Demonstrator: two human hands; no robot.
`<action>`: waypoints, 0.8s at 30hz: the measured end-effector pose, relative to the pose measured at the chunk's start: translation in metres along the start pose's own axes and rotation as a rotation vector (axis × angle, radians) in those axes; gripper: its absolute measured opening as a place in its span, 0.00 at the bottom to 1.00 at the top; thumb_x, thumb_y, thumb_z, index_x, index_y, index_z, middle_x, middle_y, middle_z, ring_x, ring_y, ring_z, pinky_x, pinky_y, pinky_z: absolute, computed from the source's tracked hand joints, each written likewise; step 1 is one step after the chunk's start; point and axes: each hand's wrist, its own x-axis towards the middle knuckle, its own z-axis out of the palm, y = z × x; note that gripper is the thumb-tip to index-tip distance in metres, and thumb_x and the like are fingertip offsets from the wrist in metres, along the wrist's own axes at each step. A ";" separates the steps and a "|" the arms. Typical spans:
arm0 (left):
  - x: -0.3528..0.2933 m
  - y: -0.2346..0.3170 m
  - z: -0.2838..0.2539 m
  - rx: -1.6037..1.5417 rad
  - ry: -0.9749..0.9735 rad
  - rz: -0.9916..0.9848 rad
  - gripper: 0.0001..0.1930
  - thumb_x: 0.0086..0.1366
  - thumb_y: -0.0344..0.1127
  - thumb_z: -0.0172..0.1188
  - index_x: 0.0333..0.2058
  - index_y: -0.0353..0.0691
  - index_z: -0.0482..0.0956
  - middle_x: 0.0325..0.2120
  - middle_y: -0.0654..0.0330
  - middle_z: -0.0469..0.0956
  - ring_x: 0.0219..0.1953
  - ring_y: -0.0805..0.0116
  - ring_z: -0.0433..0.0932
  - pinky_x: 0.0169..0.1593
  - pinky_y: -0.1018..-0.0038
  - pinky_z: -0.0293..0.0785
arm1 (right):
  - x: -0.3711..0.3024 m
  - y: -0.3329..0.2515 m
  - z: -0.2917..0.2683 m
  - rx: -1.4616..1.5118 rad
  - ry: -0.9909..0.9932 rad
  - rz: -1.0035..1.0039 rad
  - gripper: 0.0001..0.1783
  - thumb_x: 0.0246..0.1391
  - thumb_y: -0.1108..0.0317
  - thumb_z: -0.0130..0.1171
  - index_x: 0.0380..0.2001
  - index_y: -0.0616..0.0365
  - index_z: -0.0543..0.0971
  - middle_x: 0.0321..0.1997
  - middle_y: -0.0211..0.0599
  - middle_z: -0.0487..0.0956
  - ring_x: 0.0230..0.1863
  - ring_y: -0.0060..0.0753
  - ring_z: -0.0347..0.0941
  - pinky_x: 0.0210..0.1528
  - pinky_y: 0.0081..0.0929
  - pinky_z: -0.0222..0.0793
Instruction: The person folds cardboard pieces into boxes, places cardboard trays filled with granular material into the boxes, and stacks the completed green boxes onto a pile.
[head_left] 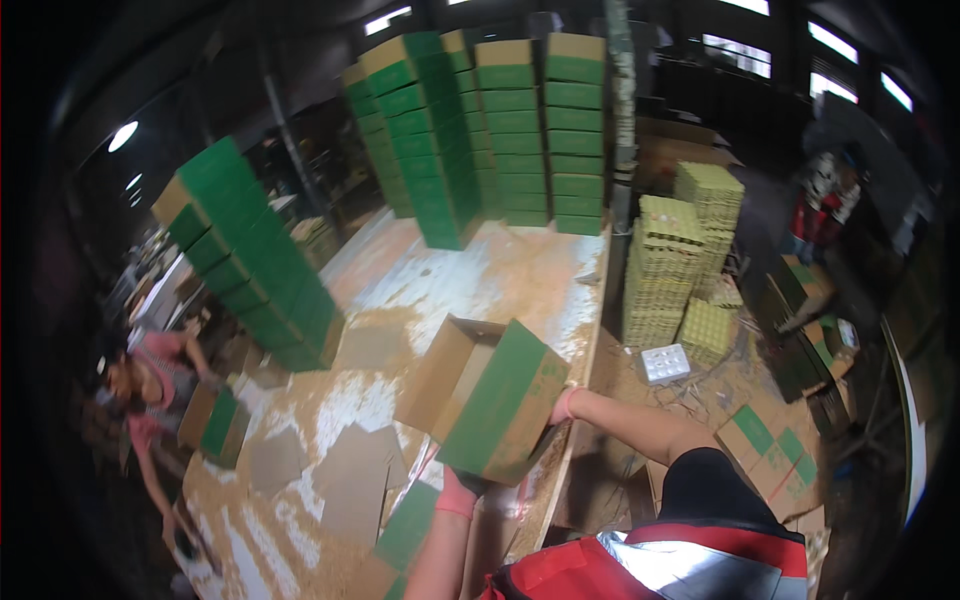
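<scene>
An open cardboard carton (505, 405), brown with a broad green band, is tilted in front of me above the table. Its upper side gapes, and the bare brown inside shows. My left hand (458, 490), in a pinkish glove, grips the carton's near lower edge, its fingers mostly hidden beneath. My right hand (563, 404), gloved too, holds the right end, with the fingers partly behind the cardboard. Close to my left forearm lies a flat green-and-brown carton (408, 525). Loose brown cardboard sheets (355, 480) lie left of the held carton.
Tall stacks of green cartons (430, 150) stand at the table's far end, and another stack (260, 265) leans at the left. A co-worker (165, 385) bends over a small carton (215, 425). Yellowish egg trays (665, 260) are piled beyond the table's right edge, near a post (622, 110).
</scene>
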 end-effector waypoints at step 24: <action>-0.211 0.012 -0.130 1.263 1.118 0.717 0.28 0.70 0.50 0.50 0.62 0.39 0.66 0.59 0.54 0.69 0.61 0.58 0.66 0.61 0.62 0.66 | -0.064 -0.214 -0.037 0.310 1.116 -0.431 0.18 0.49 0.67 0.63 0.45 0.51 0.76 0.51 0.41 0.74 0.54 0.47 0.70 0.61 0.41 0.65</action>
